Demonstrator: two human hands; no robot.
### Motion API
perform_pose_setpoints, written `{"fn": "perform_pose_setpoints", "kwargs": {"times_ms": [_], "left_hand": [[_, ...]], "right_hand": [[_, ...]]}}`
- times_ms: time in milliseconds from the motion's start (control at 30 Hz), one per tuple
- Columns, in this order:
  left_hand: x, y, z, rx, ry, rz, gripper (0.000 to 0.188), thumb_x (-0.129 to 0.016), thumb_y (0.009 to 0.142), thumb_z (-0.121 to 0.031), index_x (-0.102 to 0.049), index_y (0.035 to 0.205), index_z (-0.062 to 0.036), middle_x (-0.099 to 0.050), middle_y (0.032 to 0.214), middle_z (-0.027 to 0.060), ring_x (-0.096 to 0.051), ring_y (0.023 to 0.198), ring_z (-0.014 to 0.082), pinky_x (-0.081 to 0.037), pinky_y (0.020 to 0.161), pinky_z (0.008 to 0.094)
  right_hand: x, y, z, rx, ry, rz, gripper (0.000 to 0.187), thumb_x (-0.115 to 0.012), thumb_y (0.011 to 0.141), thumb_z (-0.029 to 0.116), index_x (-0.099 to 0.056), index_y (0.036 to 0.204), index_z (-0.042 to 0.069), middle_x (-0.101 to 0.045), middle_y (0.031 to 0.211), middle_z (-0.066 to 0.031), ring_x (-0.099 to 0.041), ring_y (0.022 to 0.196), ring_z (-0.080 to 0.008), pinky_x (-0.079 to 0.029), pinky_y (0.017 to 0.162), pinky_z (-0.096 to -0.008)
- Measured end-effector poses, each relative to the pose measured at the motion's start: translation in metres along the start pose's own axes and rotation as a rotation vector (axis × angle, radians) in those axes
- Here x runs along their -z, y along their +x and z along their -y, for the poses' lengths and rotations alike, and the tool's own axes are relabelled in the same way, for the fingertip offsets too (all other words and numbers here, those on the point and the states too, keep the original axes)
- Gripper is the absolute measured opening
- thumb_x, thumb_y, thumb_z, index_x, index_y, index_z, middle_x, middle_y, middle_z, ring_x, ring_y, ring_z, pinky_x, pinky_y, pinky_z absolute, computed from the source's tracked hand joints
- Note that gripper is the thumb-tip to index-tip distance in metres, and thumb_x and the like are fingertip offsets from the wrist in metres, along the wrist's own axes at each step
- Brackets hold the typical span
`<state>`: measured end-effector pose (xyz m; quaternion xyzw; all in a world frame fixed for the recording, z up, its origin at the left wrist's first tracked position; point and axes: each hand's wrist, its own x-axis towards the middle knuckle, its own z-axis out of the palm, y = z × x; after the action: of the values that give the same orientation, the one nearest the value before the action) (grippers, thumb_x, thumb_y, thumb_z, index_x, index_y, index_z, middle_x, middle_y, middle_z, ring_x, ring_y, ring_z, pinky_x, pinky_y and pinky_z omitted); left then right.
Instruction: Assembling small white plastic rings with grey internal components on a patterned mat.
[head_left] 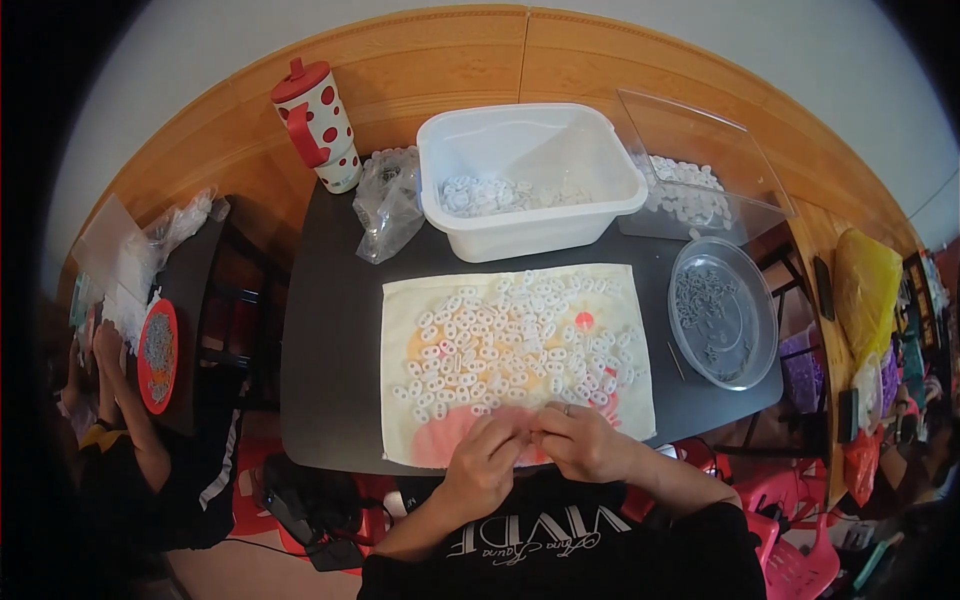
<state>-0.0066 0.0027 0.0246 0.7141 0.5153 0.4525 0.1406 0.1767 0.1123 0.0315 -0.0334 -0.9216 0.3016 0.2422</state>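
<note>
My left hand (482,466) and my right hand (588,446) meet over the near edge of a cream towel (402,350) with orange and pink patches. Both are closed in a pinch, fingertips close together. Whatever sits between the fingers is too small and too covered to make out. Many small white plastic pieces with two holes (487,340) lie scattered over the towel just beyond my hands. At the right, a round clear tub (752,345) holds small grey parts (703,297). A thin stick (676,361) lies beside it.
Behind the towel stands a white basin (530,238) with white pieces inside. Right of it, a clear box (740,215) holds more. A spotted tumbler (335,125) and plastic bag (390,205) stand back left. At another table, a person's arm (140,420) is near a red tray (170,385).
</note>
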Motion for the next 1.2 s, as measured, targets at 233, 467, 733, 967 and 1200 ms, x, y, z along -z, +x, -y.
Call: {"fn": "perform_pose_setpoints", "kwargs": {"times_ms": [233, 467, 733, 967, 1200], "left_hand": [[0.004, 0.005, 0.002, -0.070, 0.004, 0.058, 0.031, -0.061, 0.063, 0.009, -0.064, 0.094, 0.0112, -0.059, 0.098, 0.0217, -0.059, 0.086, 0.0385, -0.052, 0.073, 0.0415], [0.004, 0.002, 0.002, -0.085, 0.013, 0.076, 0.032, -0.060, 0.061, 0.008, -0.064, 0.093, 0.0128, -0.060, 0.098, 0.0231, -0.058, 0.081, 0.0374, -0.052, 0.071, 0.0409], [0.000, 0.004, -0.002, -0.098, 0.060, 0.056, 0.028, -0.060, 0.063, 0.008, -0.064, 0.090, 0.0114, -0.058, 0.094, 0.0207, -0.058, 0.082, 0.0371, -0.052, 0.070, 0.0420], [-0.001, 0.000, 0.007, -0.022, -0.031, -0.010, 0.027, -0.070, 0.074, 0.010, -0.068, 0.100, 0.0034, -0.069, 0.103, 0.0159, -0.064, 0.083, 0.0327, -0.053, 0.070, 0.0377], [-0.003, 0.004, -0.009, 0.003, -0.083, -0.107, 0.038, -0.077, 0.078, 0.001, -0.067, 0.115, 0.0010, -0.069, 0.104, 0.0154, -0.065, 0.085, 0.0346, -0.053, 0.075, 0.0410]], "right_hand": [[0.002, 0.003, -0.002, 0.011, 0.040, 0.031, 0.024, -0.068, 0.063, 0.003, -0.057, 0.084, 0.000, -0.053, 0.095, -0.0153, -0.057, 0.086, -0.0337, -0.049, 0.071, -0.0400], [0.003, 0.005, -0.001, 0.034, 0.028, 0.045, 0.025, -0.068, 0.061, 0.004, -0.057, 0.082, 0.000, -0.054, 0.096, -0.0153, -0.057, 0.086, -0.0334, -0.049, 0.071, -0.0393], [0.006, 0.005, 0.000, 0.056, 0.007, 0.049, 0.025, -0.069, 0.061, 0.005, -0.057, 0.083, 0.001, -0.055, 0.098, -0.0143, -0.057, 0.087, -0.0324, -0.049, 0.073, -0.0380], [-0.009, 0.000, -0.006, -0.015, 0.060, -0.080, 0.016, -0.068, 0.074, -0.001, -0.060, 0.088, 0.001, -0.057, 0.091, -0.0114, -0.060, 0.081, -0.0300, -0.050, 0.068, -0.0368], [0.009, 0.005, 0.012, -0.474, 0.610, -0.161, 0.011, -0.071, 0.087, -0.003, -0.063, 0.095, 0.002, -0.061, 0.084, -0.0048, -0.057, 0.073, -0.0084, -0.046, 0.062, -0.0247]]}}
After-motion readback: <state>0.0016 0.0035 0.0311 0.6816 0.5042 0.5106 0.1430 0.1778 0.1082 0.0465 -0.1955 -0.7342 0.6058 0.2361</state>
